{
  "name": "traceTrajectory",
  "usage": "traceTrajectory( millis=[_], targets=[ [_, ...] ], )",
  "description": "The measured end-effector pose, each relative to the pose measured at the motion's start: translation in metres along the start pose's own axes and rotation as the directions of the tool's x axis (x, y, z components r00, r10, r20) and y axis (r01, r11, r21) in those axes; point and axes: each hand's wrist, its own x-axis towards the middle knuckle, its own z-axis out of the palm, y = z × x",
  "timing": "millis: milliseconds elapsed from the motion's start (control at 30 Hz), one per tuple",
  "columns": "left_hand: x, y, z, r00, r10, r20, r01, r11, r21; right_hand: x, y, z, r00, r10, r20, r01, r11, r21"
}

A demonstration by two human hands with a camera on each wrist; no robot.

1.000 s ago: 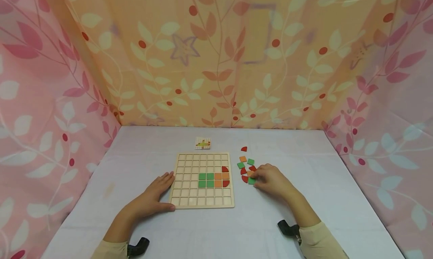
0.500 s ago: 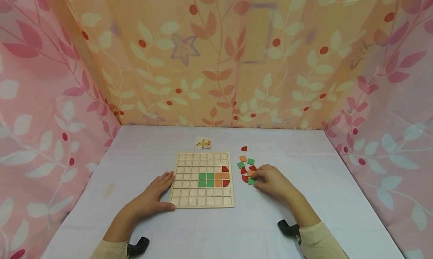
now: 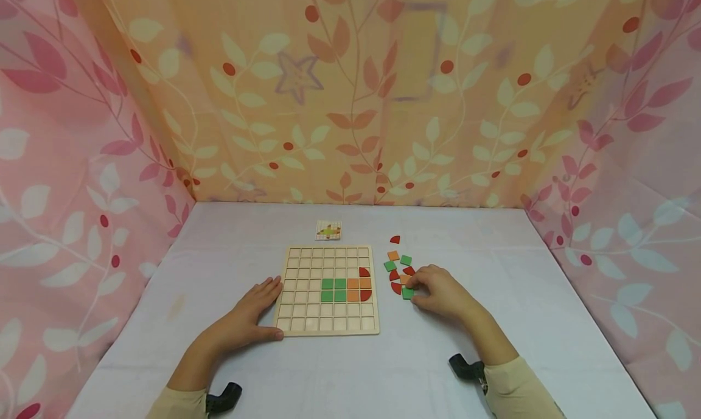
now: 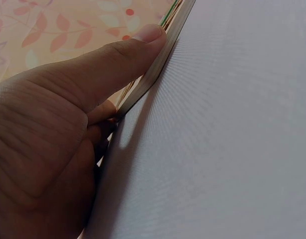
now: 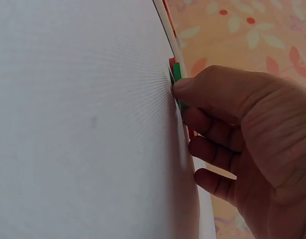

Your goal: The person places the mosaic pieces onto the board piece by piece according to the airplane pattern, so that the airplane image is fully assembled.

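Observation:
A wooden grid board (image 3: 312, 326) lies on the table, with several green (image 3: 327, 296) and orange square tiles (image 3: 353, 295) and two red quarter-circle tiles (image 3: 365, 296) set in its right part. My left hand (image 3: 249, 312) rests against the board's left edge, fingers extended; in the left wrist view its thumb (image 4: 123, 57) touches the board's side. Right of the board, my right hand (image 3: 442, 292) pinches a green square tile (image 3: 408, 294) at the edge of a loose group. In the right wrist view, the thumb (image 5: 213, 89) lies against that green tile (image 5: 177, 74).
Loose red quarter circles (image 3: 395, 240), orange squares (image 3: 394, 256) and green squares (image 3: 406, 260) lie right of the board. Behind it is a small pattern card (image 3: 328, 230). The table (image 3: 350, 376) has a white cloth, with patterned curtains (image 3: 350, 103) on three sides.
Almost nothing differs. Both hands keep their places, and the tiles on the board are the same; the head view has shifted very slightly.

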Motion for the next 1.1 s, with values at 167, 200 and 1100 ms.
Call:
traceTrajectory(
  millis=[167, 200, 1100],
  targets=[
    [0.0, 0.002, 0.0, 1.0, -0.002, 0.003, 0.002, 1.0, -0.01, 0.0, -0.001, -0.003, 1.0, 0.009, 0.001, -0.009, 1.0, -0.01],
    [0.0, 0.002, 0.0, 1.0, -0.002, 0.002, 0.002, 1.0, -0.012, -0.001, -0.003, -0.004, 1.0, 0.012, 0.001, -0.012, 1.0, -0.01],
    [0.0, 0.001, 0.0, 1.0, -0.001, -0.001, 0.001, 1.0, -0.004, 0.04, -0.08, -0.015, 0.987, -0.153, -0.054, 0.156, 0.985, 0.07]
  ],
)
